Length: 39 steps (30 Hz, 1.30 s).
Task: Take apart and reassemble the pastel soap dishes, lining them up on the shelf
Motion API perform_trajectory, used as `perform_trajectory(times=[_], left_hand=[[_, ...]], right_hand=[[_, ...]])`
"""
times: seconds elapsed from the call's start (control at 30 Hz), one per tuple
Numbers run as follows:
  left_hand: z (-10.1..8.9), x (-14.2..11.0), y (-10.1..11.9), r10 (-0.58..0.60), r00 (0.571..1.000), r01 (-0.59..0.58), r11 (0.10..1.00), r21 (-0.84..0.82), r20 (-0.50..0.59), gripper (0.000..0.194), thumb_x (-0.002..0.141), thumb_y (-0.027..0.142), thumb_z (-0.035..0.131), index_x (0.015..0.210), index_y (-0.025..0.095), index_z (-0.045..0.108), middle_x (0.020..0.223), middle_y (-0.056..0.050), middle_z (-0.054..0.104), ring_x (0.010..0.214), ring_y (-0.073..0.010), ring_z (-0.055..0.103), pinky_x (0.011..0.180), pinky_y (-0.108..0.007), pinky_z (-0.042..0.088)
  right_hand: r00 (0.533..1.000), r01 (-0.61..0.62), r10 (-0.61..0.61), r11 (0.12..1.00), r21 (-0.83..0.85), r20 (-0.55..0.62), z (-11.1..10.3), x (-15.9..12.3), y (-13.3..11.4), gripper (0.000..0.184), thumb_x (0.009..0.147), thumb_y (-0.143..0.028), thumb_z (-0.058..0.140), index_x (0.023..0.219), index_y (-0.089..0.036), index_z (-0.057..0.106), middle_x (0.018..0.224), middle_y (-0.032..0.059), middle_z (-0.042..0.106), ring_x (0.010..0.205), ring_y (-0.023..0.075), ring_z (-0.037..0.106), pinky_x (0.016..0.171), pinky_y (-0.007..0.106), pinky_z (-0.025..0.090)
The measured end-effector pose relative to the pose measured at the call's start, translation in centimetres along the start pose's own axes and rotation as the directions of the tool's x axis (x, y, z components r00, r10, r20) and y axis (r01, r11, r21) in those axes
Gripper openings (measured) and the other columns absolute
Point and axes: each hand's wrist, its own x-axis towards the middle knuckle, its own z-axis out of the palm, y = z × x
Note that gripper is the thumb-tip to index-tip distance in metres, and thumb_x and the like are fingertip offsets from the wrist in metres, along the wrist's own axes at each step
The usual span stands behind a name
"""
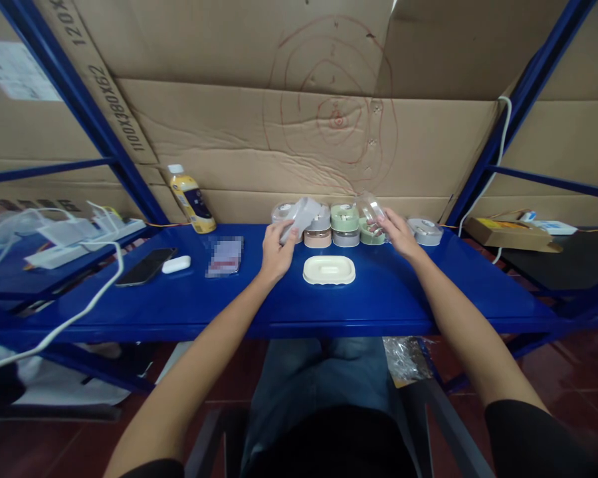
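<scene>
My left hand (279, 251) is closed round a pale grey container (301, 218), tilted in front of the stacks. In my right hand (397, 232) is a clear plastic lid (370, 207), held by its side. Behind and between the hands stand small oval boxes in two layers: a green box (345, 217) on top of a grey box (345, 238), and a pinkish box (317, 238) beside them. Another green box (371, 232) sits just below the clear lid. Nearer to me, a cream oval dish (329, 270) lies on the blue table (299, 309).
A grey lidded box (425, 231) stands right of my right hand. Leftward are a yellow drink bottle (193, 199), a blurred-out phone (225, 256), a white earbud case (176, 264), a dark phone (146, 267) and a power strip (84, 244) with cables. An opened cardboard box (511, 236) lies far right.
</scene>
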Motion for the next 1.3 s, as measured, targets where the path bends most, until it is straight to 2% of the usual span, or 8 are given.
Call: perform_trajectory(times=[0.1,0.23,0.3,0.37,0.57,0.8,1.1,1.3], left_hand=[[-0.2,-0.4,0.6,0.080,0.979,-0.086,0.996,0.023,0.188,0.046,0.098,0.056,0.057,0.124,0.021,0.072,0.129,-0.012,0.063,0.127,-0.0304,0.060,0.114,-0.049,0.046],[-0.3,-1.4,2.1,0.173,0.808,-0.202,0.979,-0.012,0.563,0.050,0.096,0.055,0.063,0.134,0.023,0.066,0.143,-0.012,0.055,0.137,-0.0322,0.054,0.120,-0.049,0.042],[-0.2,-1.7,2.6,0.171,0.731,-0.206,0.978,-0.026,0.660,0.056,0.094,0.056,0.065,0.140,0.024,0.061,0.146,-0.012,0.054,0.138,-0.0329,0.055,0.120,-0.049,0.042],[0.0,-2.0,2.7,0.162,0.699,-0.197,0.980,-0.029,0.697,0.064,0.092,0.056,0.068,0.145,0.023,0.056,0.149,-0.013,0.053,0.139,-0.0342,0.054,0.121,-0.051,0.041],[0.9,-2.1,1.8,0.106,0.725,-0.090,0.994,-0.059,0.680,0.108,0.072,0.060,0.087,0.158,0.020,0.037,0.159,-0.019,0.047,0.146,-0.0408,0.047,0.120,-0.059,0.039],[1.6,-2.5,1.4,0.014,0.725,0.025,0.999,-0.046,0.689,0.130,0.059,0.063,0.093,0.163,0.022,0.026,0.162,-0.022,0.043,0.148,-0.0466,0.044,0.120,-0.063,0.038],[1.6,-2.5,1.2,0.029,0.730,0.027,0.997,-0.072,0.683,0.134,0.056,0.061,0.096,0.163,0.022,0.025,0.158,-0.023,0.047,0.147,-0.0456,0.045,0.119,-0.062,0.039],[1.3,-2.3,0.9,0.055,0.736,0.009,0.996,-0.091,0.675,0.127,0.058,0.059,0.096,0.159,0.022,0.028,0.155,-0.022,0.051,0.142,-0.0436,0.052,0.115,-0.061,0.044]], right_hand=[[1.000,-0.002,0.003,1.000,-0.015,0.014,-0.1,0.0,0.2,0.057,0.093,-0.069,0.055,0.131,-0.027,0.062,0.119,0.0095,0.074,0.102,0.0285,0.073,0.089,0.045,0.061],[0.997,0.035,-0.031,0.997,-0.062,0.073,0.0,-0.1,0.3,0.060,0.088,-0.063,0.067,0.135,-0.027,0.061,0.127,0.0078,0.072,0.116,0.0313,0.069,0.101,0.050,0.057],[0.980,0.102,-0.088,0.992,-0.073,0.181,0.3,-0.3,0.1,0.065,0.082,-0.057,0.078,0.138,-0.028,0.062,0.137,0.0073,0.068,0.127,0.0324,0.065,0.112,0.052,0.051],[0.941,0.157,-0.132,0.986,-0.055,0.311,0.9,-0.6,-0.2,0.071,0.078,-0.052,0.083,0.141,-0.028,0.061,0.145,0.0075,0.064,0.133,0.0325,0.061,0.117,0.053,0.046],[0.854,0.324,-0.229,0.937,-0.134,0.467,3.5,-1.3,-1.2,0.080,0.073,-0.050,0.089,0.145,-0.027,0.061,0.144,0.0103,0.065,0.132,0.0328,0.062,0.117,0.055,0.045],[0.813,0.403,-0.217,0.879,-0.254,0.540,6.1,-2.1,-1.3,0.088,0.075,-0.058,0.086,0.150,-0.023,0.057,0.133,0.0133,0.067,0.122,0.0350,0.064,0.108,0.054,0.050],[0.816,0.398,-0.159,0.852,-0.341,0.556,6.8,-2.6,-1.4,0.094,0.077,-0.068,0.080,0.156,-0.026,0.050,0.122,0.0119,0.065,0.113,0.0335,0.063,0.103,0.053,0.052],[0.797,0.354,-0.089,0.870,-0.342,0.598,5.8,-2.4,-1.8,0.106,0.068,-0.060,0.089,0.159,-0.026,0.046,0.135,0.0137,0.066,0.121,0.0371,0.064,0.107,0.055,0.051]])
